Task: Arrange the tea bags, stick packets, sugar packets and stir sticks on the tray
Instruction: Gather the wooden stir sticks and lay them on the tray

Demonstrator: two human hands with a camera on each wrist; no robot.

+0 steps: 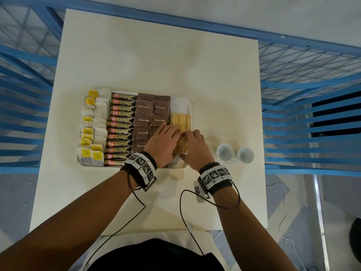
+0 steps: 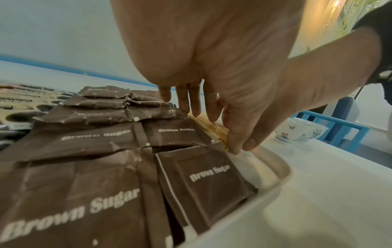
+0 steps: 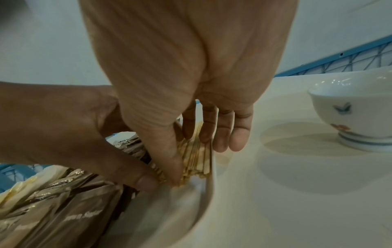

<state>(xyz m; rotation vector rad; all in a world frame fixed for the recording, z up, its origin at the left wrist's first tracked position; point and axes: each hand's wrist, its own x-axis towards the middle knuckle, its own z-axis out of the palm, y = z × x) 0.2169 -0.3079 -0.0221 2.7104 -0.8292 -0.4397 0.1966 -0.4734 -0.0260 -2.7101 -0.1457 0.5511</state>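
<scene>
Fingers straight, my left hand (image 1: 164, 140) and right hand (image 1: 195, 147) bracket the stir sticks (image 1: 180, 120) by the tray's (image 1: 191, 108) right rim. I should press evenly, thumbs seemingly squaring the near ends.

The left hand (image 1: 163, 142) and right hand (image 1: 195, 146) hide much of the stir sticks (image 1: 180, 120) and several sugar packets (image 1: 143, 107).

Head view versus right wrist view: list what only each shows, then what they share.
Only the head view: the tea bags, a second cup, the marker wristbands. Only the right wrist view: the butterfly painted on the near cup, and both thumbs at the near ends of the stir sticks. Both: the left hand and right hand on the stir sticks, the sugar packets, the tray, that cup.
</scene>
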